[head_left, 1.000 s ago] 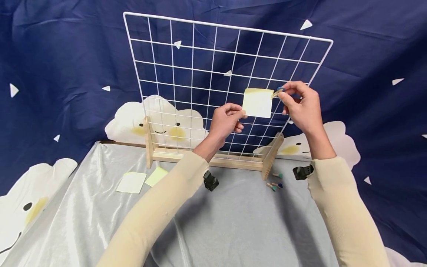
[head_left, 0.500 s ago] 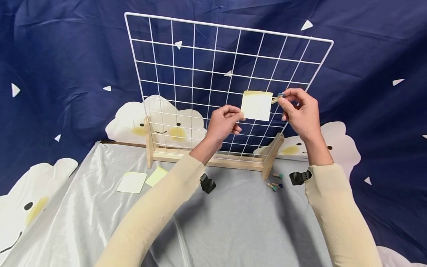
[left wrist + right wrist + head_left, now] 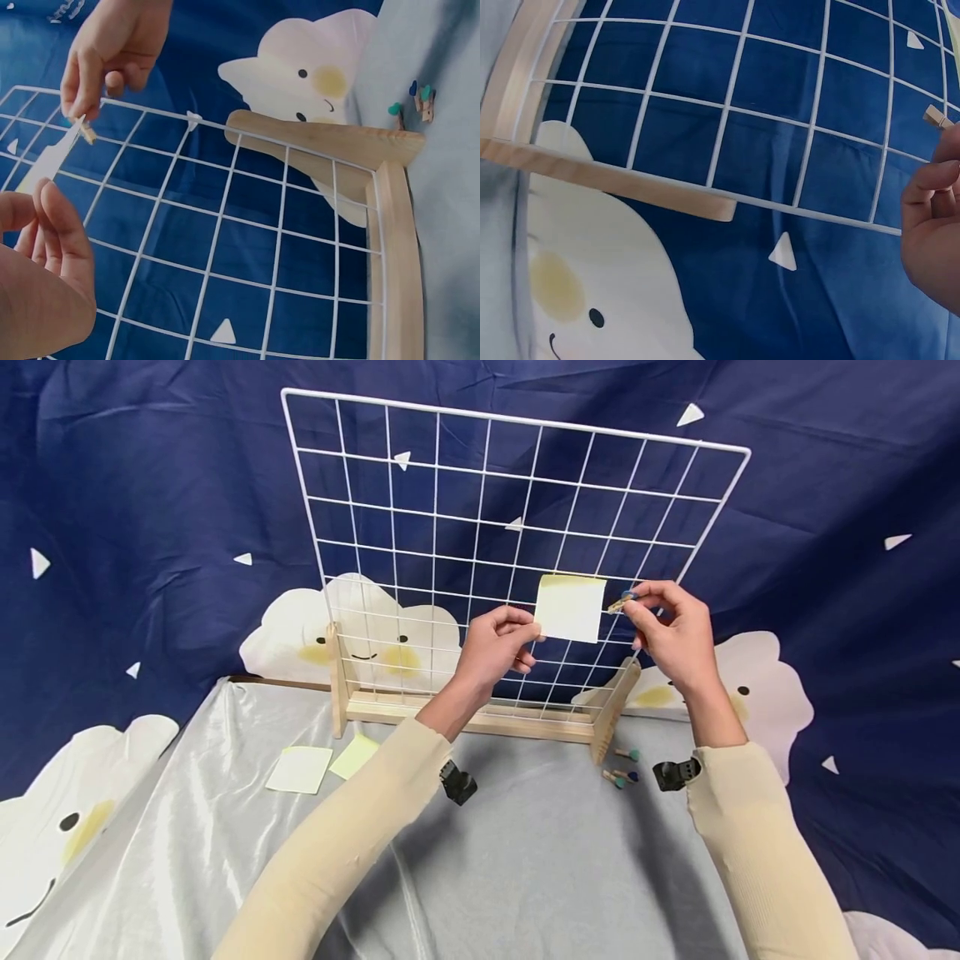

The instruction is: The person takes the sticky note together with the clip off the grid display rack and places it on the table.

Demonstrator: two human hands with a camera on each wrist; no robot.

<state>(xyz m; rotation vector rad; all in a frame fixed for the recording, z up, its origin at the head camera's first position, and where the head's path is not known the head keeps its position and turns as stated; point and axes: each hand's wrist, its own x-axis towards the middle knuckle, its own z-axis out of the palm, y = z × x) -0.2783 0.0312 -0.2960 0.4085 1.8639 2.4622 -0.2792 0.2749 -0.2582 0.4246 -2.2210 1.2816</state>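
A pale yellow sticky note [image 3: 570, 608] is pinched at its lower left edge by my left hand [image 3: 497, 647], in front of the white wire grid [image 3: 454, 539]. Just right of the note, my right hand [image 3: 675, 627] pinches a small wooden clothespin [image 3: 619, 602] with a blue decoration. In the head view the clothespin's tip is close to the note's right edge; whether they touch I cannot tell. The right wrist view catches only the wooden end of the clothespin [image 3: 935, 117] beside the fingers.
Wooden feet [image 3: 617, 710] hold the grid upright on a grey cloth-covered table [image 3: 540, 852]. Several clothespins [image 3: 619, 777] with green and blue hearts lie by the right foot. Two more notes, a whitish one [image 3: 299, 770] and a yellow one [image 3: 354, 755], lie at the left.
Both hands have come down a little along the grid, carrying the note and the clothespin. The left hand has also shifted slightly left. The things on the table stay put.
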